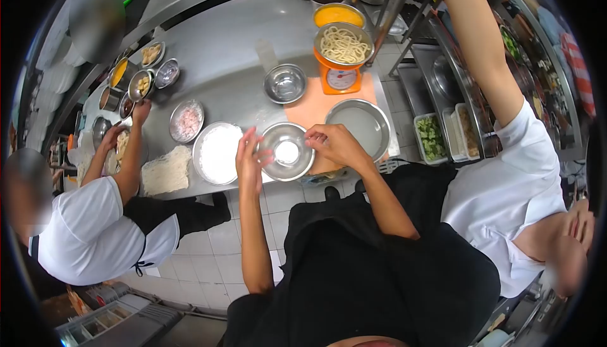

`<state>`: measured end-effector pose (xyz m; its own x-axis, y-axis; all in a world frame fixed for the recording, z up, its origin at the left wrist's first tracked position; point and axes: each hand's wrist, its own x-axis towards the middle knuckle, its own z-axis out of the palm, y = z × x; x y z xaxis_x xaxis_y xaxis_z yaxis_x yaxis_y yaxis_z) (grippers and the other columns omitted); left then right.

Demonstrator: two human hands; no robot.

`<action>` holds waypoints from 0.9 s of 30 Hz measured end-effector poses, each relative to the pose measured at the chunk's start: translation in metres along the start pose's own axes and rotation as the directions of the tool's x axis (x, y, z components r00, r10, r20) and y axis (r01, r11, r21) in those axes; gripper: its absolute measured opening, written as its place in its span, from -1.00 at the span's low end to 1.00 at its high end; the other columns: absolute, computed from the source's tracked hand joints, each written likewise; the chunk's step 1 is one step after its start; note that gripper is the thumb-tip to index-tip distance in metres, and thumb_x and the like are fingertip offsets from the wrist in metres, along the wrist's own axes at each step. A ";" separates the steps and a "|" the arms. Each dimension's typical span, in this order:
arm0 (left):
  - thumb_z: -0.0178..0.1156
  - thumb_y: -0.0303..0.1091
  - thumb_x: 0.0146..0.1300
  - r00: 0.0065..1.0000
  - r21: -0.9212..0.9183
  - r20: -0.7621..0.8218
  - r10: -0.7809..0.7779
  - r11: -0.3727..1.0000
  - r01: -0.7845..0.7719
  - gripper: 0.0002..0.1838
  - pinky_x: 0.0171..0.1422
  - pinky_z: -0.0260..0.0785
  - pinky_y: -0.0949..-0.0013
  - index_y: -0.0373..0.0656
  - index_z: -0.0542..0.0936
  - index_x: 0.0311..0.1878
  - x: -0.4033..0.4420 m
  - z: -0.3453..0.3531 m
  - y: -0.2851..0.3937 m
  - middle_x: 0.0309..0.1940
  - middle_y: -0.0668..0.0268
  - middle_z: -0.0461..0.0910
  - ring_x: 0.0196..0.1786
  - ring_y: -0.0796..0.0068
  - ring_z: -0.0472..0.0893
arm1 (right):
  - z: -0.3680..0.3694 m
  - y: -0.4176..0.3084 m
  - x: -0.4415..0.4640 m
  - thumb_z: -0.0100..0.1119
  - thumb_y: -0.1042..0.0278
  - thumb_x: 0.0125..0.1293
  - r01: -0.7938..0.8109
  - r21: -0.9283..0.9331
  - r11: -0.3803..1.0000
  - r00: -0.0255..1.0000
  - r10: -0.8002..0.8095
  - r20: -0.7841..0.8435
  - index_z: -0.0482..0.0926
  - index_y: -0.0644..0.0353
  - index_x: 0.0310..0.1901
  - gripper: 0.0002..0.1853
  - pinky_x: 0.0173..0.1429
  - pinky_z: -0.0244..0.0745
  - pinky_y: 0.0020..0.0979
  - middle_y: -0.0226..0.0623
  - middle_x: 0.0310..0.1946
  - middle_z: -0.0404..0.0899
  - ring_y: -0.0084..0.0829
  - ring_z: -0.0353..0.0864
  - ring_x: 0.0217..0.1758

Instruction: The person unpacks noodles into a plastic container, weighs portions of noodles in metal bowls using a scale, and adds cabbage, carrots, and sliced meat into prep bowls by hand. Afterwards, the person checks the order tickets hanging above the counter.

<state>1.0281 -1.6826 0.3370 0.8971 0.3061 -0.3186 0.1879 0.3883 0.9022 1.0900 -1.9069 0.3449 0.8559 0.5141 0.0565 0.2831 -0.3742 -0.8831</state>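
A steel bowl (305,165) with a white substance in its bottom sits at the front edge of the steel table, between my two hands. My left hand (250,158) is raised at the bowl's left side, fingers spread and partly smeared by motion, with nothing visible in it. At the bowl's right rim, my right hand (338,144) has its fingers curled together. Whether they grip the rim or pinch something small is hidden. A wide round dish of white powder (218,154) lies just left of my left hand. To the right stands a large shallow steel pan (360,125).
A steel bowl (285,84) stands behind. Noodles (344,44) in a bowl rest on an orange scale (342,80). A bowl of pink-white pieces (188,121) and a pale flat sheet (165,171) lie left. A co-worker (107,220) handles food there; another person (506,189) reaches across at right.
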 end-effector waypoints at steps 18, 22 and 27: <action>0.08 -0.13 0.32 0.867 0.018 -0.448 0.217 0.972 -0.234 -0.64 -0.28 0.43 0.49 -0.13 0.46 0.08 -0.033 -0.118 0.036 -0.19 0.32 0.50 -0.33 0.56 0.52 | 0.056 -0.017 0.065 0.22 0.44 0.20 -0.090 0.269 0.959 0.973 0.027 0.229 0.59 0.31 -0.14 -0.79 -0.25 0.42 -0.58 -0.32 -0.39 0.63 -0.61 0.56 -0.37; 0.08 -0.09 0.32 0.843 0.072 -0.405 0.355 0.931 -0.358 -0.58 -0.20 0.40 0.45 -0.14 0.41 0.12 0.083 -0.176 0.096 -0.15 0.26 0.49 -0.24 0.49 0.54 | 0.082 -0.033 0.085 0.17 0.49 0.25 -0.139 0.401 0.906 0.946 0.002 0.325 0.53 0.32 -0.05 -0.76 -0.24 0.39 -0.61 -0.38 -0.38 0.59 -0.65 0.54 -0.36; 0.10 -0.09 0.30 0.698 0.120 -0.606 0.380 0.912 -0.392 -0.62 -0.34 0.45 0.42 -0.15 0.42 0.04 0.309 -0.300 0.110 -0.23 0.27 0.49 -0.32 0.44 0.58 | 0.110 -0.055 0.129 0.11 0.55 0.26 -0.205 0.488 0.848 0.946 0.043 0.322 0.45 0.34 0.03 -0.71 -0.16 0.44 -0.60 -0.32 -0.37 0.60 -0.61 0.56 -0.33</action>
<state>1.2057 -1.2844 0.2502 0.4554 0.8885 -0.0558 -0.1326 0.1296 0.9827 1.1376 -1.7353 0.3495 0.6822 0.7187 -0.1344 -0.1465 -0.0458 -0.9881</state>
